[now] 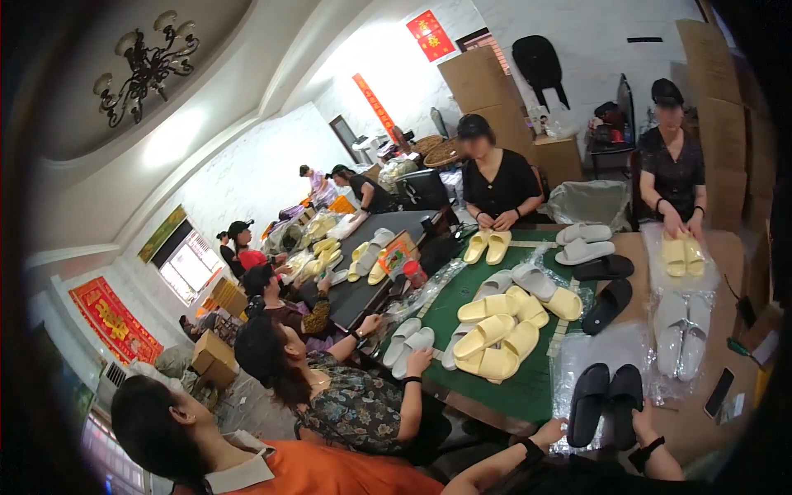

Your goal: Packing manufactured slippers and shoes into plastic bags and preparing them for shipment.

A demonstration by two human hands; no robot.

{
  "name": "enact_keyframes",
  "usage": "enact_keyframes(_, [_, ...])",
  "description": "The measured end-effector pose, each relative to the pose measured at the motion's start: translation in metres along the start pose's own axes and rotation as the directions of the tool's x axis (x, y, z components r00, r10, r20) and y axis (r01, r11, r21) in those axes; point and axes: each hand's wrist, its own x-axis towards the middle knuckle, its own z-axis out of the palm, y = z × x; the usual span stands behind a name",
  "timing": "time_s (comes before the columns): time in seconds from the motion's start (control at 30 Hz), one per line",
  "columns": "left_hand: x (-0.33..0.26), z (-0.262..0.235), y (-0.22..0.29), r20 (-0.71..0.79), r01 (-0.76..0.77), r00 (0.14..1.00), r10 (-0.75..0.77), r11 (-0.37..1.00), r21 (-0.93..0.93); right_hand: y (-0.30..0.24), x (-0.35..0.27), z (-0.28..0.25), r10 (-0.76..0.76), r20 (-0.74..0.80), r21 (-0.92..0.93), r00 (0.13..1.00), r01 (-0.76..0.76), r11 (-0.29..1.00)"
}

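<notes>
The room is evenly and fairly brightly lit, mostly by daylight from a window (191, 266) at nine o'clock, which is blown out to white. A broad glare patch washes the ceiling (177, 136) toward ten o'clock. The chandelier (147, 63) at eleven o'clock looks unlit. Shadows on the green table mat (511, 388) are soft. Fisheye distortion bends straight edges heavily, a black vignette rings the frame, and distant figures are soft and grainy.

A pair of slippers (606, 402) lies on a plastic sheet (577, 351), seemingly right of a slipper pile (499, 326).
</notes>
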Motion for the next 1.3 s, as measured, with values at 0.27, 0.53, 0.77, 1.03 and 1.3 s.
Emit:
enact_keyframes(0.27, [-0.019, 0.034, -0.013, 0.137, -0.045, 0.990, 0.032, 0.995, 0.092, -0.030, -0.021, 0.023, -0.164, -0.090, -0.768, 0.982, 0.037, 0.640])
enact_keyframes(0.53, [-0.002, 0.065, -0.043, 0.297, -0.190, 0.942, 0.154, 0.977, 0.098, -0.050, -0.024, 0.064, 0.049, 0.363, -0.512, 0.931, 0.155, 0.845])
enact_keyframes(0.77, [-0.020, 0.057, -0.020, 0.182, -0.212, 0.964, 0.192, 0.972, 0.100, -0.047, -0.016, 0.090, 0.118, 0.373, -0.658, 0.920, 0.173, 0.733])
enact_keyframes(1.03, [-0.029, 0.077, -0.046, 0.014, -0.199, 0.977, 0.212, 0.888, 0.414, -0.032, 0.006, 0.095, 0.109, 0.238, -0.740, 0.965, 0.108, 0.663])
enact_keyframes(1.3, [-0.024, 0.070, -0.004, -0.188, -0.109, 0.952, 0.243, 0.838, 0.534, -0.034, -0.010, 0.077, -0.179, 0.075, -0.593, 0.981, 0.188, 0.783])
